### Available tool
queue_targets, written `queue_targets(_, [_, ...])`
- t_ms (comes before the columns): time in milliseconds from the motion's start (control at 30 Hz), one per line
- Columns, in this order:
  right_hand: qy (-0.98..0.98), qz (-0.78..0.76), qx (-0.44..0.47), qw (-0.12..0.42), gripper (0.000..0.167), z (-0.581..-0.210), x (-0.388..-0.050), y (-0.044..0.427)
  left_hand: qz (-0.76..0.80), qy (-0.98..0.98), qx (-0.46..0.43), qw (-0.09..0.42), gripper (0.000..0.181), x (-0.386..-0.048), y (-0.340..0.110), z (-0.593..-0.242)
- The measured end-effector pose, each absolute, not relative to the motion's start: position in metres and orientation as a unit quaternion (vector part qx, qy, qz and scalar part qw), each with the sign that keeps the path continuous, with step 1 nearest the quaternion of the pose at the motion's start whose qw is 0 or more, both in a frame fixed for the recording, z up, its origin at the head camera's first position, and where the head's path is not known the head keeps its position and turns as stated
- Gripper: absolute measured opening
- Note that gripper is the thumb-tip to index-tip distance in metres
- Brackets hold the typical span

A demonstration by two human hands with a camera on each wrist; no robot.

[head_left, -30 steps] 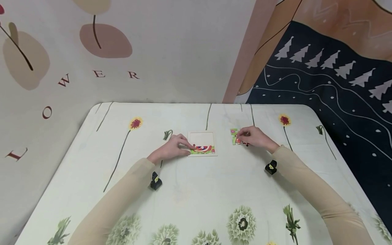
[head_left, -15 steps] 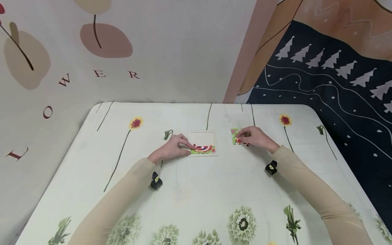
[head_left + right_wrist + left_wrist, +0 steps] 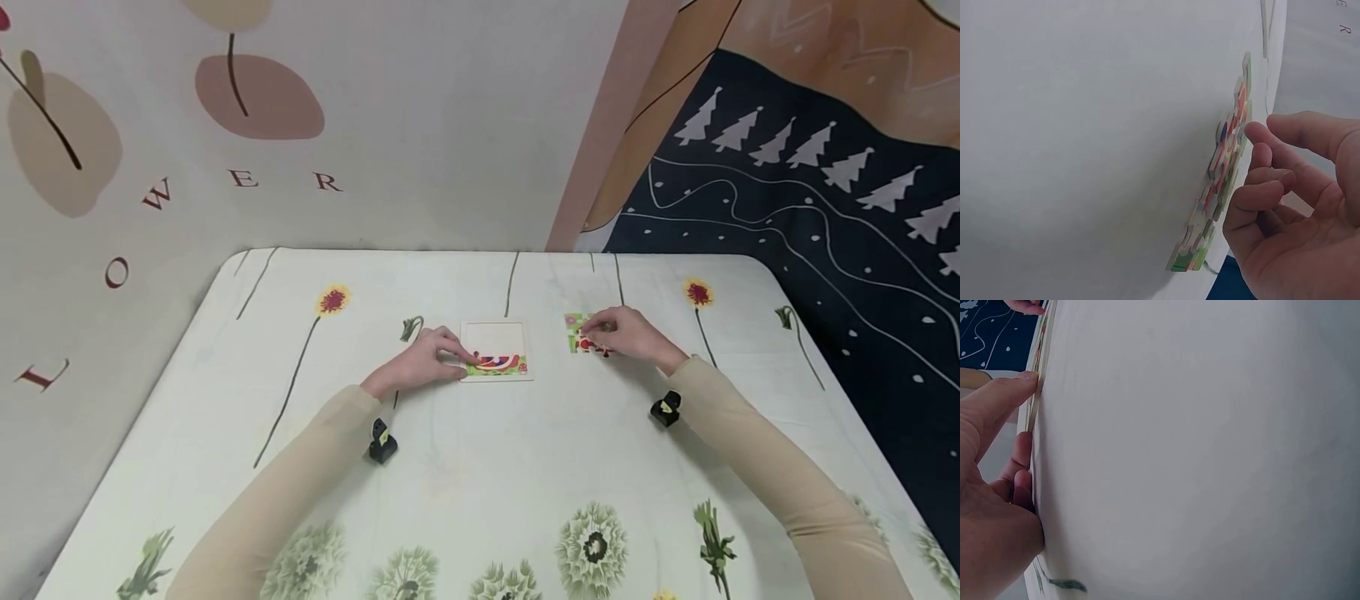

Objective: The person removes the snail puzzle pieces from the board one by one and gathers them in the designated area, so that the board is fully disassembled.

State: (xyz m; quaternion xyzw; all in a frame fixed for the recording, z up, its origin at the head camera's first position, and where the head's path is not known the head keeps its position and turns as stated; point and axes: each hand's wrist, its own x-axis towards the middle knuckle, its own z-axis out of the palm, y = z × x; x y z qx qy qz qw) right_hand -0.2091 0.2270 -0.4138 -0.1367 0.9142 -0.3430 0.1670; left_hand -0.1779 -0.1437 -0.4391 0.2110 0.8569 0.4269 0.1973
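A shallow jigsaw board [image 3: 493, 337] lies flat on the table, with a strip of red and green picture pieces [image 3: 498, 364] along its near side. My left hand [image 3: 423, 362] rests at the board's left edge, the index finger over the pieces and the thumb at the lower left corner. In the left wrist view, the thumb reaches straight to the thin board edge [image 3: 1036, 403]. To the right lies a cluster of loose jigsaw pieces [image 3: 573, 333]. Over it is my right hand [image 3: 622, 332]; the right wrist view shows thumb and index apart beside the jigsaw pieces [image 3: 1219, 162], nothing visible between them.
A white cloth [image 3: 465, 467] printed with flowers covers the table. Black wrist cameras [image 3: 382, 442] hang below the sleeves. A pale printed curtain [image 3: 435, 167] stands behind the table, and a dark tree-patterned cloth [image 3: 787, 200] is at the right.
My right hand's fingers shift slightly over the loose pieces, showing a little more of the red ones. The left hand and the board stay in place.
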Motion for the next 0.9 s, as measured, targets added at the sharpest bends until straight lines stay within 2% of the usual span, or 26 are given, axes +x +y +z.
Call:
queue_targets(367, [0.905,-0.374,-0.142,0.145,0.021,-0.414,-0.206,0.221,0.429,0.857,0.2,0.205,0.021,-0.178,-0.141,-0.435])
queue_targets(633, [0.886,-0.417,-0.136,0.15,0.024,-0.415,-0.201,0.208,0.438,0.851,0.246,0.153,0.023,-0.18,-0.129,-0.435])
queue_targets(900, [0.884,-0.423,-0.145,0.137,0.021,-0.418,-0.196,0.194,0.449,0.85,0.229,0.149,0.024,-0.183,-0.112,-0.431])
